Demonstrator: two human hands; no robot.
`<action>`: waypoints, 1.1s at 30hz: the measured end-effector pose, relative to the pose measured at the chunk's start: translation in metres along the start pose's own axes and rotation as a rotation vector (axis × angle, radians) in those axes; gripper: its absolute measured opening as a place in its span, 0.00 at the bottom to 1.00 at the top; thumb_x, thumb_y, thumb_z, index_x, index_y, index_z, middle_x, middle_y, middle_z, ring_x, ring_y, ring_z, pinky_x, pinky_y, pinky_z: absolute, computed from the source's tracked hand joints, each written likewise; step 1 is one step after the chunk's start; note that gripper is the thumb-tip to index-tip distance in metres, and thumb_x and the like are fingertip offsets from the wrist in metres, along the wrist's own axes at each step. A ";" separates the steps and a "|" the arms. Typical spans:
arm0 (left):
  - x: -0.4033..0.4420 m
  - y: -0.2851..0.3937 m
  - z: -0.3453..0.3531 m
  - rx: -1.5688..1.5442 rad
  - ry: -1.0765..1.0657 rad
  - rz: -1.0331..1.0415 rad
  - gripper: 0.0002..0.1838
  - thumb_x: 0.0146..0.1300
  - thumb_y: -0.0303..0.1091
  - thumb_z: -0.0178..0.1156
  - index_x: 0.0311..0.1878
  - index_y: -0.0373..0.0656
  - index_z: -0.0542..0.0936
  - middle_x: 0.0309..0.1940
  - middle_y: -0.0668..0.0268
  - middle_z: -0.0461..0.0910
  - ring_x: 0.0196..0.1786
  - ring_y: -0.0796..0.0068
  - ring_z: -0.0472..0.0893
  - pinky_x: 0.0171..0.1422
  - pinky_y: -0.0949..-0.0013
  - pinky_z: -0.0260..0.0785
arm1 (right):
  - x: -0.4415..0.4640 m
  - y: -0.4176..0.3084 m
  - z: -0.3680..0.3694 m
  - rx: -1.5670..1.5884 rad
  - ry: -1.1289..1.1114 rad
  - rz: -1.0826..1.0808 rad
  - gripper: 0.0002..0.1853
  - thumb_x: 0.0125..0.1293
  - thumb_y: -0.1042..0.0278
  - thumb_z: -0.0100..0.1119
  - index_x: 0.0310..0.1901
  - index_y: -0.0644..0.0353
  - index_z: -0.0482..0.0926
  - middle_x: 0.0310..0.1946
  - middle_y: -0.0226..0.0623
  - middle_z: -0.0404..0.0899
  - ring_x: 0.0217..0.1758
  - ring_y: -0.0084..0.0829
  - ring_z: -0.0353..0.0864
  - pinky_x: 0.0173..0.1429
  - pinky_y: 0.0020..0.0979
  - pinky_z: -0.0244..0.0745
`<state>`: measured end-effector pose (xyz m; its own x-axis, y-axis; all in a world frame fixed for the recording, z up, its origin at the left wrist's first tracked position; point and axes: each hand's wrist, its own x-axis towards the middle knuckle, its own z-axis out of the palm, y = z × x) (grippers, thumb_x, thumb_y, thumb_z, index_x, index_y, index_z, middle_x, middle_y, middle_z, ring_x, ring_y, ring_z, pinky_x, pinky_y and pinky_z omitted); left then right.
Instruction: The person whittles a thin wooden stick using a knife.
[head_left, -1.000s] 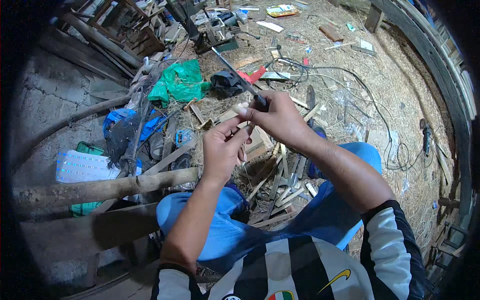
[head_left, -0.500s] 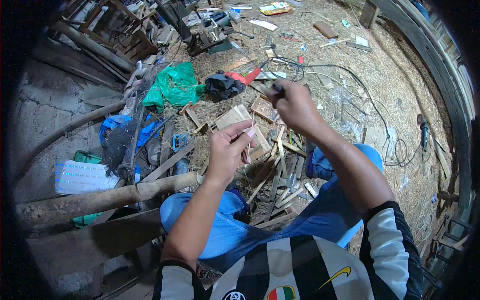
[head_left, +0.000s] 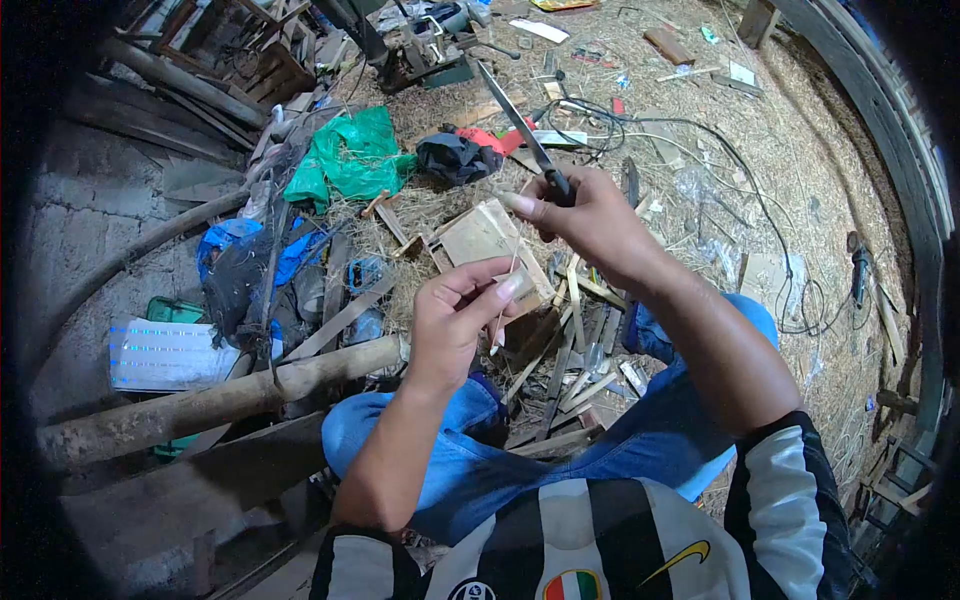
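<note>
In my left hand, a thin pale stick is pinched between thumb and fingers. It slants upward, its lower end poking out below the fingers. Close to its upper end is my right hand, closed around the black handle of a knife. The knife's long blade points up and to the left, away from my body. Whether the right thumb touches the stick is hard to make out. Beneath the hands, a wooden box-like piece lies on the ground among scraps.
Wood offcuts lie between my legs. To the left are a bamboo pole, a green plastic bag and a black bag. A cable and a power tool lie on the straw-covered floor at right.
My right hand has turned and come down slightly, bringing the knife blade into full view, pointing up-left. The left hand keeps its pinch on the stick, nearly in place.
</note>
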<state>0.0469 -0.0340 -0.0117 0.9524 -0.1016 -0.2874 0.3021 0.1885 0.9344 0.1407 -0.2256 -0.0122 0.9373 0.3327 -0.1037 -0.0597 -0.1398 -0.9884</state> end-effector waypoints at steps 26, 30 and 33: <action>-0.009 0.014 -0.022 0.010 0.262 0.229 0.13 0.68 0.25 0.63 0.55 0.33 0.83 0.37 0.60 0.86 0.31 0.77 0.83 0.26 0.75 0.71 | -0.005 -0.008 -0.014 0.122 0.050 0.084 0.15 0.70 0.54 0.67 0.37 0.58 0.79 0.22 0.23 0.75 0.21 0.15 0.64 0.26 0.23 0.54; -0.009 0.015 -0.026 -0.020 0.287 0.262 0.12 0.69 0.25 0.63 0.53 0.34 0.83 0.36 0.58 0.87 0.28 0.77 0.82 0.28 0.75 0.72 | -0.008 -0.019 -0.011 0.086 0.019 0.142 0.16 0.70 0.53 0.68 0.36 0.59 0.79 0.22 0.23 0.74 0.22 0.16 0.66 0.28 0.24 0.56; -0.007 0.016 -0.024 -0.089 0.341 0.309 0.10 0.69 0.25 0.64 0.51 0.36 0.83 0.35 0.57 0.87 0.28 0.76 0.82 0.29 0.74 0.73 | -0.012 -0.025 -0.003 0.025 0.023 0.246 0.17 0.72 0.55 0.66 0.33 0.61 0.80 0.24 0.26 0.76 0.28 0.17 0.72 0.33 0.26 0.66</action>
<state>0.0463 -0.0066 0.0003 0.9528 0.2965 -0.0650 -0.0096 0.2435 0.9698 0.1323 -0.2292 0.0143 0.9010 0.2706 -0.3391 -0.2951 -0.1907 -0.9362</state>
